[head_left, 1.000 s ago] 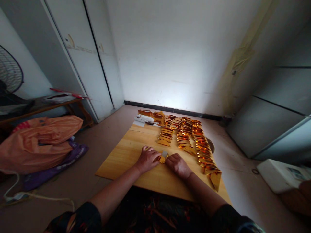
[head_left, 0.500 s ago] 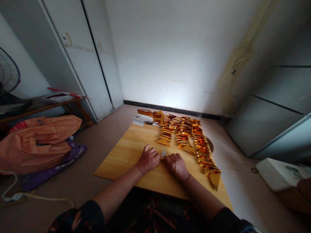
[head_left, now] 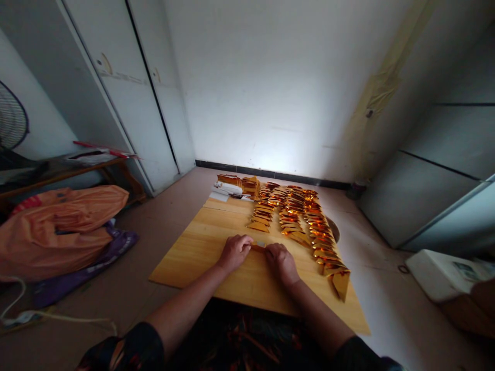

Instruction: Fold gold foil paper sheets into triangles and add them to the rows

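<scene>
Just below the centre of the frame, a small gold paper piece (head_left: 258, 248) with a greyish patch lies between the person's two hands, above the bare part of the wooden desk (head_left: 193, 252). The left hand (head_left: 235, 252) pinches its left end, thumb and fingers drawn together; the right hand (head_left: 283, 262), fingers curled in, grips its right end. Rows of folded gold pieces (head_left: 323, 239) stand right of centre, apart from both hands.

Fan (head_left: 13, 117) cut off, foil piece (head_left: 258, 248) part-hidden
</scene>
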The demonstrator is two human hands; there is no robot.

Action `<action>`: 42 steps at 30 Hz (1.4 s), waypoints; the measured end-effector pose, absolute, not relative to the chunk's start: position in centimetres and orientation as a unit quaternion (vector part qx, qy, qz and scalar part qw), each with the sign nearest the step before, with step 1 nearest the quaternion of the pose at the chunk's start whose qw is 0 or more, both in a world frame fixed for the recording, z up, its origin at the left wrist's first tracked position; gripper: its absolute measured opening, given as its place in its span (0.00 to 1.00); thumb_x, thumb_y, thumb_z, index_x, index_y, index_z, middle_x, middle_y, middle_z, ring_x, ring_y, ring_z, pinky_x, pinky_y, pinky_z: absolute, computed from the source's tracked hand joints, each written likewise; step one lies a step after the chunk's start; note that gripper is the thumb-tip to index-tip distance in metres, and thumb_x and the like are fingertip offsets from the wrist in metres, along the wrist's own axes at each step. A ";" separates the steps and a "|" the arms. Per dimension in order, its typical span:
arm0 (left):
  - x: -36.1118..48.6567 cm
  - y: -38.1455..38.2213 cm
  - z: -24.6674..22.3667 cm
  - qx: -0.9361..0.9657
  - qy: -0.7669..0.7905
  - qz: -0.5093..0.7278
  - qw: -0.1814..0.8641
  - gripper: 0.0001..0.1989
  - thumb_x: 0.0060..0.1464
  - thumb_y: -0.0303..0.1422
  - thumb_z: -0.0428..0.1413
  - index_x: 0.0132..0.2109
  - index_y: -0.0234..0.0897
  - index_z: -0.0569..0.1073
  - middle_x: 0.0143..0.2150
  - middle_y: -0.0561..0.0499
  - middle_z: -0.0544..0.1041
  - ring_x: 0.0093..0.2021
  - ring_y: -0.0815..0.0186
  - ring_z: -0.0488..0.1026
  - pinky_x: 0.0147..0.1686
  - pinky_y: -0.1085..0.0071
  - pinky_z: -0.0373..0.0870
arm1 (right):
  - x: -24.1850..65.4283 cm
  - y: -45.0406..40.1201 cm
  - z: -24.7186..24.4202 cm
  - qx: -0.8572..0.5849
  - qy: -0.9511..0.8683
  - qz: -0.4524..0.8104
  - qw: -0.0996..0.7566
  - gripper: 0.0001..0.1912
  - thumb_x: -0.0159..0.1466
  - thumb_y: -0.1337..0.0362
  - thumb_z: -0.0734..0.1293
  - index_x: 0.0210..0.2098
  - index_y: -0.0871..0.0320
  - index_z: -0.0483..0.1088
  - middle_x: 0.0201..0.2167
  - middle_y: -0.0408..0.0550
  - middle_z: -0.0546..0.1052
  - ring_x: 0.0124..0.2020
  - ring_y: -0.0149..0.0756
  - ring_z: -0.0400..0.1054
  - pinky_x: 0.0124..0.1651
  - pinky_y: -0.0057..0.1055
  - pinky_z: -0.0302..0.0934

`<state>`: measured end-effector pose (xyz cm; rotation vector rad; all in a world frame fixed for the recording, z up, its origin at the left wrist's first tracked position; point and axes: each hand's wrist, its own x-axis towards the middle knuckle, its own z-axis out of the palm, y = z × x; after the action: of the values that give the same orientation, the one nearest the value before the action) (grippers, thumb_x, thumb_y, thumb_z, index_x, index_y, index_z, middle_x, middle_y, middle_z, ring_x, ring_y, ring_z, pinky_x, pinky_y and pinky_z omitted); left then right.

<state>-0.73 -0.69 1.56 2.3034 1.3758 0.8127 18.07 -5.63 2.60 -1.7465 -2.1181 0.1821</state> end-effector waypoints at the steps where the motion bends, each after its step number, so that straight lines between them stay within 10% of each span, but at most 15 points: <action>1: -0.6 -0.6 1.6 0.804 0.492 0.283 0.176 0.09 0.52 0.23 0.54 0.40 0.39 0.74 0.37 0.52 0.79 0.40 0.65 0.74 0.43 0.69 0.65 | 18.0 -5.6 2.7 -0.632 -0.749 0.069 0.188 0.11 0.67 0.70 0.59 0.37 0.57 0.73 0.34 0.47 0.76 0.39 0.34 0.67 0.41 0.25 0.57; 42: 2.9 -1.4 2.5 0.755 0.615 0.212 0.081 0.07 0.58 0.28 0.51 0.40 0.42 0.73 0.39 0.51 0.79 0.43 0.62 0.72 0.39 0.66 0.58 | 16.0 -4.3 3.2 -0.732 -0.678 0.022 0.063 0.12 0.69 0.65 0.56 0.40 0.59 0.70 0.34 0.52 0.76 0.34 0.36 0.73 0.32 0.26 0.59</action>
<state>2.93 -1.36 2.47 2.2576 1.8380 0.6333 16.04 -4.27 3.21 -2.2123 -2.0474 0.0676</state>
